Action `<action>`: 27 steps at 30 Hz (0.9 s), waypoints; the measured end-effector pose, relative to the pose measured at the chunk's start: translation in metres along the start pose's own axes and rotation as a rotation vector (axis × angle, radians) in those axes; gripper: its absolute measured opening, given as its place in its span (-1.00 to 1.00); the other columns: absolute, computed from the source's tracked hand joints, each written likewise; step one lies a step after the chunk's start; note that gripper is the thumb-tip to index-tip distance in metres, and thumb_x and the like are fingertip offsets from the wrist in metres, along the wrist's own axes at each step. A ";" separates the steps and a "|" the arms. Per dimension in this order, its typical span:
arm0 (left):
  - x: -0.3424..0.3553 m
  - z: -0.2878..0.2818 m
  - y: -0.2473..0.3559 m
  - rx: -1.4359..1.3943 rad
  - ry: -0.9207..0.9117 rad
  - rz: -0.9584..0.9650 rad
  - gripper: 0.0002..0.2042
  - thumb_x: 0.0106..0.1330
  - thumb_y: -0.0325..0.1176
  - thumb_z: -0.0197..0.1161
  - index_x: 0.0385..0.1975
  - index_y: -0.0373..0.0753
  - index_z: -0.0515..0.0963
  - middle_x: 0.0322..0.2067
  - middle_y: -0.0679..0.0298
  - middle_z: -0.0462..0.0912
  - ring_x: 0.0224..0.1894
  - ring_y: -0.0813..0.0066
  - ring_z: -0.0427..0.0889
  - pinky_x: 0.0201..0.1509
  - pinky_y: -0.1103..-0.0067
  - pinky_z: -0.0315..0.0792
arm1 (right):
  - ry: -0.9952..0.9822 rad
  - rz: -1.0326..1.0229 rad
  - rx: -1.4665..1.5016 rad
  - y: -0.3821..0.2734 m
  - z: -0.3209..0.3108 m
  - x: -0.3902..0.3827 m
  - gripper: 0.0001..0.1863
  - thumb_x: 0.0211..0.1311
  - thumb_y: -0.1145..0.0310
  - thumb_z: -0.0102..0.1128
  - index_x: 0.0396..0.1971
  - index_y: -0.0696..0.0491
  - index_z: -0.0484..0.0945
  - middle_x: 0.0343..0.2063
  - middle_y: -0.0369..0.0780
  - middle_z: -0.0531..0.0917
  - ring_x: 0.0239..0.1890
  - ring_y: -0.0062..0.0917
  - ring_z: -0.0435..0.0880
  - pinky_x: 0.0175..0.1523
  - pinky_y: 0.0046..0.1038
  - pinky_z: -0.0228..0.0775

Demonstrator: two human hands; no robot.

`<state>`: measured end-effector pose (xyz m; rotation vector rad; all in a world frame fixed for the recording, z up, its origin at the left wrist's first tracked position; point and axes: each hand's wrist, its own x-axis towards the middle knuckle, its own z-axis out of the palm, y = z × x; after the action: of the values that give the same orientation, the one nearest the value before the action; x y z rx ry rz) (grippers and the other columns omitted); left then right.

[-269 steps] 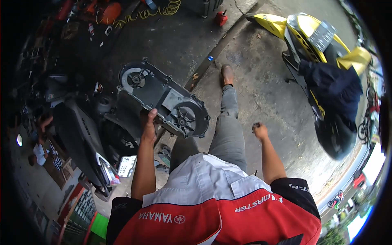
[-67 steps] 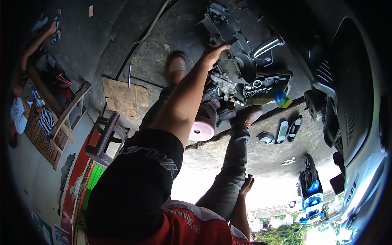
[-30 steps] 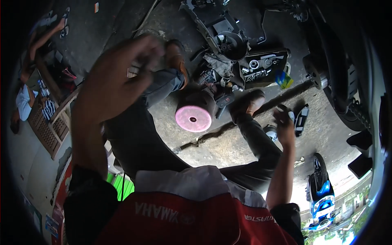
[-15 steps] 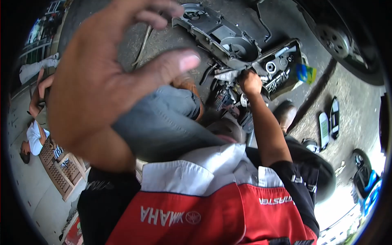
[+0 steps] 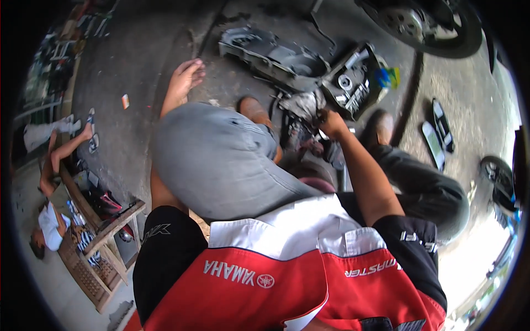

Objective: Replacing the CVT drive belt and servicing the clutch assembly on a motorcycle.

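My left hand (image 5: 185,83) is beyond my raised left knee, over the dark floor. Its fingers are loosely bent and a little apart, with nothing visible in them. Between my feet, my right hand (image 5: 332,123) is closed beside a crumpled pale rag (image 5: 302,105); what its fingers grip is hidden. Under and around that hand lie dark, greasy engine parts (image 5: 298,135), too jumbled to tell apart. Just beyond the rag, a large grey engine crankcase cover (image 5: 270,58) rests on the floor.
An open tray (image 5: 353,83) of sockets and tools sits beyond my right hand, with a blue-yellow packet (image 5: 388,78) on its edge. A motorcycle wheel (image 5: 425,30) stands far right. Two long narrow trays (image 5: 436,135) lie right. A person (image 5: 52,226) sits on a wooden bench (image 5: 91,265) at left.
My left hand has dropped away from close to the camera to beyond my left knee. My right hand stays by the engine parts, where more of the rag now shows. The view has shifted.
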<state>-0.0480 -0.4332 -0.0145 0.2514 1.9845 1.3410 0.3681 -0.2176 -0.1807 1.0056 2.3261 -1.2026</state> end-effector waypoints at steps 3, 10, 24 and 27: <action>0.020 0.029 -0.060 -0.129 0.108 -0.177 -0.68 0.40 -0.19 0.32 0.05 -0.19 0.58 -0.13 0.31 0.70 -0.12 0.53 0.67 -0.07 0.55 0.52 | 0.038 -0.006 0.045 0.008 -0.012 -0.005 -0.50 0.11 0.12 0.25 0.05 0.02 0.63 -0.09 0.08 0.70 0.02 -0.04 0.68 0.15 -0.14 0.50; 0.009 0.084 -0.009 0.172 -0.330 -0.008 -0.66 0.42 -0.21 0.30 0.10 -0.21 0.55 -0.15 0.35 0.67 -0.17 0.59 0.64 -0.05 0.60 0.47 | 0.530 0.308 0.391 0.027 -0.077 0.011 -0.52 0.16 -0.01 0.31 -0.11 0.09 0.71 -0.23 0.00 0.76 -0.10 -0.16 0.74 0.07 -0.27 0.51; 0.015 0.144 0.060 0.320 -0.544 0.133 -0.68 0.39 -0.34 0.33 0.06 -0.33 0.52 -0.15 0.25 0.66 -0.10 0.50 0.62 0.03 0.55 0.51 | 1.159 0.352 0.680 0.155 -0.140 0.051 -0.65 0.17 0.19 0.47 -0.20 0.15 0.70 -0.34 -0.21 0.75 -0.27 -0.55 0.68 -0.08 -0.48 0.48; 0.019 0.155 0.063 0.334 -0.580 0.148 -0.67 0.40 -0.34 0.33 0.06 -0.34 0.52 -0.14 0.22 0.66 -0.10 0.49 0.62 0.04 0.55 0.51 | 1.142 0.008 0.829 0.097 -0.163 0.040 -0.79 0.29 0.38 0.37 -0.27 0.25 0.64 -0.42 -0.33 0.67 -0.34 -0.72 0.56 -0.16 -0.60 0.43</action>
<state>0.0254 -0.2829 0.0004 0.8557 1.6918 0.8744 0.4142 -0.0302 -0.1634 2.5024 2.4579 -2.0063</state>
